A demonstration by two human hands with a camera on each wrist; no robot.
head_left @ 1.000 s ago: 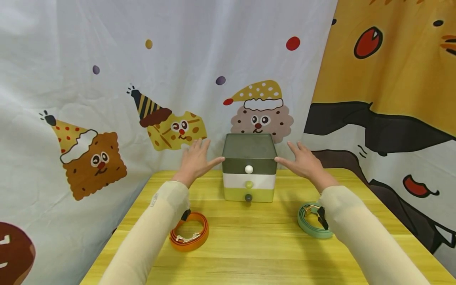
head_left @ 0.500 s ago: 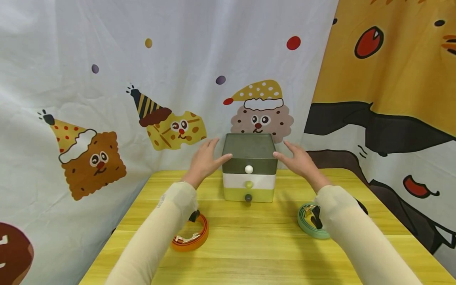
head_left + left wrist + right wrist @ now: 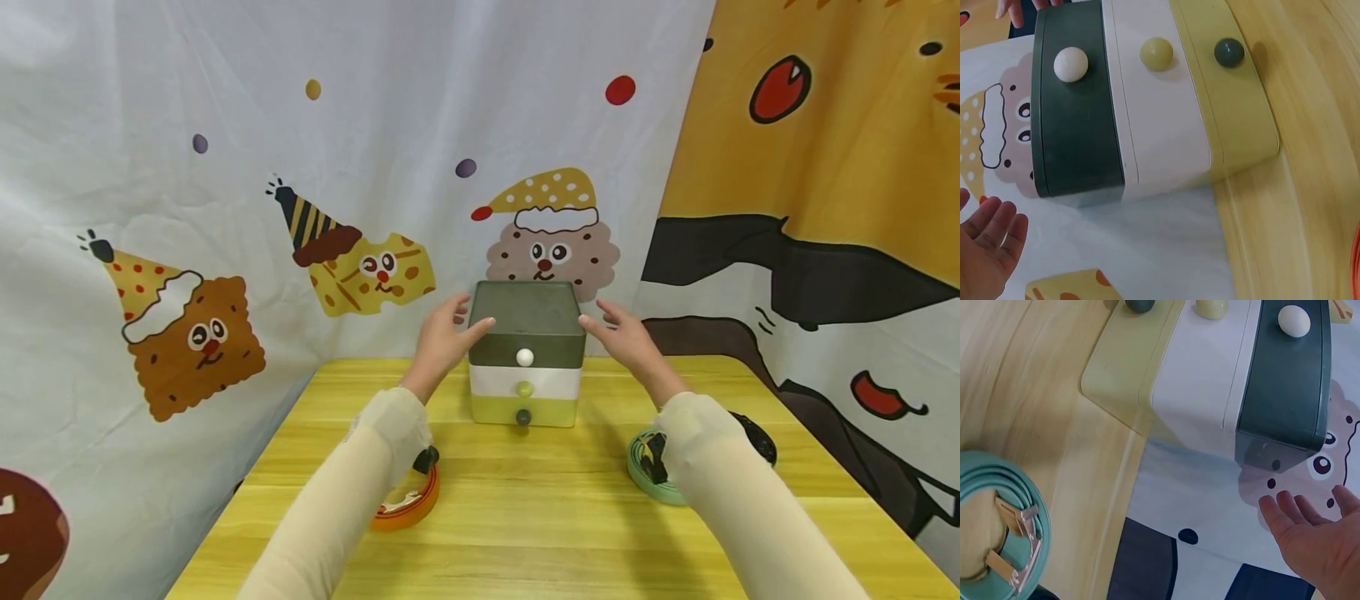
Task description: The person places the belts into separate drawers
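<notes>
A small three-tier drawer box (image 3: pixel 528 310) stands at the table's far side, dark green on top, white in the middle, yellow-green below. Each drawer front has a round knob, the top one white (image 3: pixel 525 357). My left hand (image 3: pixel 441 340) is raised at the box's left side, fingers relaxed, its thumb overlapping the top edge in the head view. On the opposite side my right hand (image 3: pixel 624 338) has its thumb tip right at the top corner. Both wrist views show a gap between the box's side and the fingers of the left hand (image 3: pixel 991 250) and right hand (image 3: pixel 1319 544).
A coiled orange belt (image 3: pixel 420 510) lies front left, partly under the left sleeve. A coiled green belt (image 3: pixel 642 477) lies at right. Behind the right sleeve shows a dark rounded object (image 3: pixel 759 442). A printed curtain (image 3: pixel 390 125) hangs behind the table (image 3: pixel 510 533).
My left hand has moved right toward the box and its fingers have bent a little. The right hand has shifted slightly left. The box and belts have stayed in place.
</notes>
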